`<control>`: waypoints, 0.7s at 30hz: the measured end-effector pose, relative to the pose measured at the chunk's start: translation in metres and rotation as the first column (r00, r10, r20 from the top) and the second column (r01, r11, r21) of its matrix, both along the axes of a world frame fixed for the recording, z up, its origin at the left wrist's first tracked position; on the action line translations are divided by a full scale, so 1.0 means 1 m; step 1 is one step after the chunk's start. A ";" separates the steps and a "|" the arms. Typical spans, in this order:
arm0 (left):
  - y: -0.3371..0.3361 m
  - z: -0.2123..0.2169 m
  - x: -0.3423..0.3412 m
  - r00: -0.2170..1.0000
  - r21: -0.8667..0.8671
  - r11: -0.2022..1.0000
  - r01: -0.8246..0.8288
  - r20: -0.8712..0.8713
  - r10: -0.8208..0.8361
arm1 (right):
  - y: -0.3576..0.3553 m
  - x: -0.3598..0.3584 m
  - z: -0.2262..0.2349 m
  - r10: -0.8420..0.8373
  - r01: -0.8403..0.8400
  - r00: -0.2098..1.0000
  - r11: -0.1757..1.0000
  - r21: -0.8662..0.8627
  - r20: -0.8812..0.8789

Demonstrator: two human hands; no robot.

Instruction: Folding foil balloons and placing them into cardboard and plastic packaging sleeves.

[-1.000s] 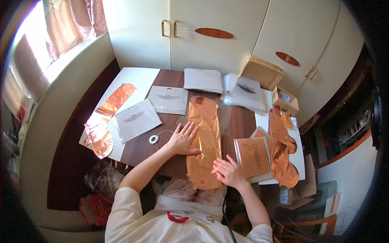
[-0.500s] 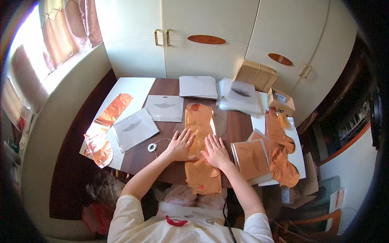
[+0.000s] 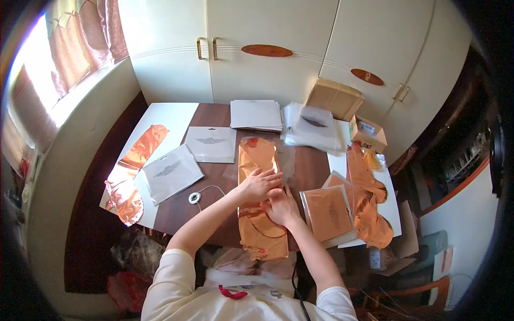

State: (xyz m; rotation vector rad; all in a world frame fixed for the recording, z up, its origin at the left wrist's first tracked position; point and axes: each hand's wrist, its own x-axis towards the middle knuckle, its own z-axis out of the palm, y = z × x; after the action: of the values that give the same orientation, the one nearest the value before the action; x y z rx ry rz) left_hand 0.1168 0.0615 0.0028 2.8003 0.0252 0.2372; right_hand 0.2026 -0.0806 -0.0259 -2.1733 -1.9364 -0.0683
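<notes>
A folded copper-coloured foil balloon (image 3: 261,227) lies lengthwise on the table, its near end hanging over the front edge. My left hand (image 3: 259,185) lies flat across its middle, fingers stretched out to the right. Partly under the left fingertips, my right hand (image 3: 281,206) presses on the foil too, palm down; some of its fingers are hidden. Beneath the balloon's right side shows a sheet of clear plastic (image 3: 287,155). Left of my hands sits a small white ring (image 3: 194,198) with a thin cord.
Copper foil balloons lie at the left (image 3: 145,147) and right (image 3: 368,192). Flat printed packets (image 3: 172,174) rest left of centre, a copper packet (image 3: 327,213) at right. Behind are stacked white cards (image 3: 256,114), clear bags (image 3: 312,127), a cardboard box (image 3: 334,99) and an open box (image 3: 368,134).
My left hand has moved right and up, from the balloon's left edge to across its middle, over the right fingers. My right hand has shifted slightly down and left on the foil.
</notes>
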 end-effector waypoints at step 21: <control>0.061 -0.022 0.071 0.950 0.256 0.915 -0.311 0.078 0.301 | 0.002 -0.005 -0.002 -0.010 0.010 1.000 1.000 -0.003 -0.019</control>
State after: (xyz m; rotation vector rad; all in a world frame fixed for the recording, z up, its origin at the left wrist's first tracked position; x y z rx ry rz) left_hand 0.1874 0.1223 -0.0197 3.0482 0.4603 0.3936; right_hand 0.1973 -0.0788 -0.0280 -2.1777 -1.9173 -0.0467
